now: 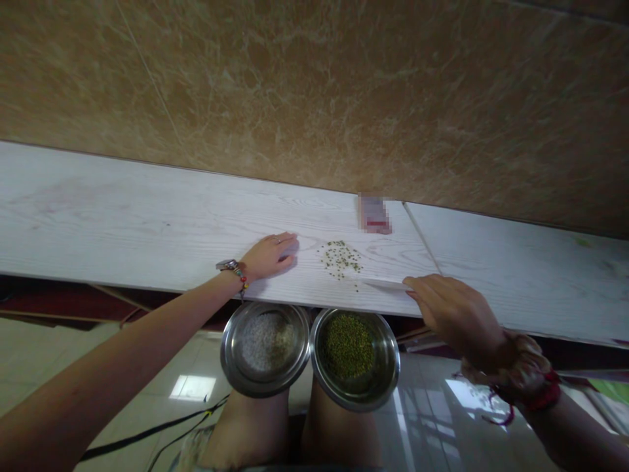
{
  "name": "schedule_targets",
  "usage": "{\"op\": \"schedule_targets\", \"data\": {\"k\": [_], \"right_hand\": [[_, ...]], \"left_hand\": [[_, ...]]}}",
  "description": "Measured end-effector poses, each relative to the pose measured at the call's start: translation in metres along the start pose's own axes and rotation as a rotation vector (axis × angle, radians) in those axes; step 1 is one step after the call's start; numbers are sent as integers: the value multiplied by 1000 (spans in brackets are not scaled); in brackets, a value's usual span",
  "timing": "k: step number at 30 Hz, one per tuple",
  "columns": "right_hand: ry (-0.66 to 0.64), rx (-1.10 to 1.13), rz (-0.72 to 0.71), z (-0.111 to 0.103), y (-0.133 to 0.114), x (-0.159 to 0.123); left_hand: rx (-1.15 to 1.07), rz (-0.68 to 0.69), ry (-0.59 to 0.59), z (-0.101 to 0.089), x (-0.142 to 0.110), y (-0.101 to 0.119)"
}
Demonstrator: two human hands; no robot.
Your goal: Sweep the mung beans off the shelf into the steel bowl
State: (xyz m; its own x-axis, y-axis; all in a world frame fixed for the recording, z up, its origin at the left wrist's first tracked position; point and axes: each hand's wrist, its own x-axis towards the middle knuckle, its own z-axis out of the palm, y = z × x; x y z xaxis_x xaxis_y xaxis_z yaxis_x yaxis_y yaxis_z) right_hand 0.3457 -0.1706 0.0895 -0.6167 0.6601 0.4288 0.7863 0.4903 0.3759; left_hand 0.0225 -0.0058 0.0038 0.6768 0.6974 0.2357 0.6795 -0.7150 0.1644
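My left hand (270,255) lies flat on the white wood-grain shelf, fingers stretched out, holding nothing. To its right, small green beans (341,259) are scattered on the surface. My right hand (455,308) is closed on a thin whitish flat strip (386,284), whose tip points left toward the lower edge of the beans. What the strip is made of I cannot tell. Below the shelf edge, a steel bowl (226,357) with white grains sits on the left, and another steel bowl (393,354), part filled with green beans, sits beside it. Both rest on my thighs.
A small blurred packet (374,215) lies at the back of the shelf (122,210), near a seam. Behind rises a brown marbled wall (295,98). Dark straps (162,429) hang at the lower left, above the shiny tiled floor (432,419).
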Motion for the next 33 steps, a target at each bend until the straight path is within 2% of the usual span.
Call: {"op": "schedule_targets", "data": {"k": [5, 14, 23, 28, 33], "right_hand": [[44, 9, -21, -2, -5, 4], [30, 99, -68, -7, -7, -1], [40, 66, -84, -10, -11, 2], [38, 93, -48, -20, -11, 1], [19, 99, -51, -19, -17, 1]], "left_hand": [[10, -4, -26, 0, 0, 0], [-11, 0, -25, -1, 0, 0], [-1, -12, -19, 0, 0, 0], [-1, 0, -20, 0, 0, -1], [-8, -2, -16, 0, 0, -1]]}}
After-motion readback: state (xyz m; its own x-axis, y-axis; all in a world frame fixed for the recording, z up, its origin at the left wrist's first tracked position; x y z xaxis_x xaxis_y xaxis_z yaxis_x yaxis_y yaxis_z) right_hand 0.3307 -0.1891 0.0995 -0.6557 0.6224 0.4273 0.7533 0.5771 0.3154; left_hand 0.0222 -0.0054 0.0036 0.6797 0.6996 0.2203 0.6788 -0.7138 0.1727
